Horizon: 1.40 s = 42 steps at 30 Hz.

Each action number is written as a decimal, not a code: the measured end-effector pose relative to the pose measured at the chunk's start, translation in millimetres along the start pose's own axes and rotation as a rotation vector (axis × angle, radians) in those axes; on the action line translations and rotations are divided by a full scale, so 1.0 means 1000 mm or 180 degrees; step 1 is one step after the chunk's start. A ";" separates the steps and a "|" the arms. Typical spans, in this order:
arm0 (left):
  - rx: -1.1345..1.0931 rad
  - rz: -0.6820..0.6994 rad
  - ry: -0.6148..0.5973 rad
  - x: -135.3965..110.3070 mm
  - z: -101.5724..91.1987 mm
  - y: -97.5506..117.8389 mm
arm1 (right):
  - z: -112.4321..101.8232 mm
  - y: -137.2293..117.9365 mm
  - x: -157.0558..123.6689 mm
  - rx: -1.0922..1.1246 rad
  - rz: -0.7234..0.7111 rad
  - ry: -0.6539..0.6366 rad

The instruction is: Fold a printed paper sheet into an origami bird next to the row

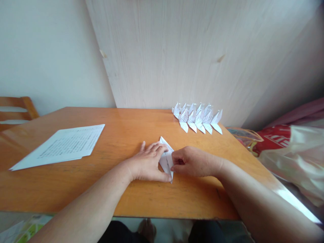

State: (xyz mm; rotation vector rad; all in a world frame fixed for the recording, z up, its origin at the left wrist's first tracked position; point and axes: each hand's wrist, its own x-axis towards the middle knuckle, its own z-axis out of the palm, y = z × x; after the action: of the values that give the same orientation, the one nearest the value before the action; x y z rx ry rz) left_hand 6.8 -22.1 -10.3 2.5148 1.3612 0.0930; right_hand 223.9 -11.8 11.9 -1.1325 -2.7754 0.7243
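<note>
A small white folded paper piece (pixel 166 156), pointed at both ends, lies on the orange wooden table (pixel 126 192). My left hand (pixel 148 162) rests flat on its left side, fingers stretched out and pressing it down. My right hand (pixel 193 162) is curled on its right edge, fingertips pinching a fold of the paper. Both forearms reach in from the near edge of the table.
A row of several finished folded paper figures (pixel 198 118) stands at the back right of the table against a pale wooden board (pixel 189 50). A stack of printed sheets (pixel 63 145) lies to the left. Plastic bags (pixel 291 152) sit off the right edge, a wooden chair (pixel 15 108) far left.
</note>
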 end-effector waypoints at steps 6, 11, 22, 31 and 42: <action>0.0015 0.0001 -0.0018 0.000 0.000 -0.001 | 0.002 0.003 0.003 0.0001 0.0041 0.0012; 0.0008 0.0042 -0.0017 0.000 0.001 -0.002 | 0.002 0.003 0.003 0.0009 0.0101 -0.0088; -0.0029 0.0167 -0.0024 0.000 0.001 -0.006 | 0.001 -0.001 0.000 -0.0117 0.0056 -0.0224; -0.0060 0.0185 -0.0018 0.000 -0.001 -0.007 | 0.002 -0.001 0.000 -0.0314 0.0014 -0.0210; -0.0095 0.0143 -0.0039 0.001 -0.004 -0.008 | 0.003 -0.003 -0.002 -0.0420 0.0116 -0.0256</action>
State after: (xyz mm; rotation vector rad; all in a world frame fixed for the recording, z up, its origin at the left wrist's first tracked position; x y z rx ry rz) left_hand 0.2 -16.2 -8.7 2.5175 1.2895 0.1059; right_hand 223.0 -16.0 10.9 -1.2053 -2.9155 0.6110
